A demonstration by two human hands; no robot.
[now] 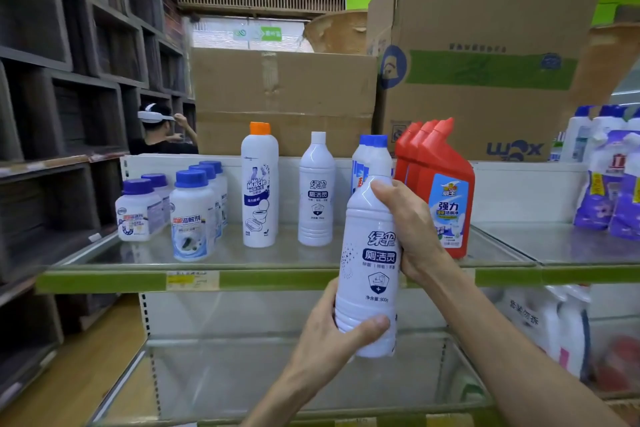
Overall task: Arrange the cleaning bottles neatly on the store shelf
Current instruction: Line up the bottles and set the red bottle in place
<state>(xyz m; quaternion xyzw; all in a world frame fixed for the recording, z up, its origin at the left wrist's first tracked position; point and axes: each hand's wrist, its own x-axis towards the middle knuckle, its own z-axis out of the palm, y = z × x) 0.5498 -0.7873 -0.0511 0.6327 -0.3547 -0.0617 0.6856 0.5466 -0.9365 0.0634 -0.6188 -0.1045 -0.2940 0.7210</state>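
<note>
upright, neck up — white bottle (370, 263) gripped by left hand (332, 333) and right hand (412, 225).

On the upper shelf (277, 258), left to right: squat jars (188, 215) clustered at the left end in rows running back; then a tall Mr Muscle bottle (259, 184); then a toilet-cleaner bottle (316, 191); then blue-capped bottles (372, 158); then angled-neck bottles (445, 191) in a row front to back. Further right, refill pouches (609, 184) with bottles behind. Behind the shelf back, stacked cardboard boxes (284, 97). In front of the shelf edge, held upright, a matching toilet-cleaner bottle (372, 263): right hand (412, 229) round its shoulder, left hand (332, 333) round its base. Below, a lower shelf (277, 374).
</note>
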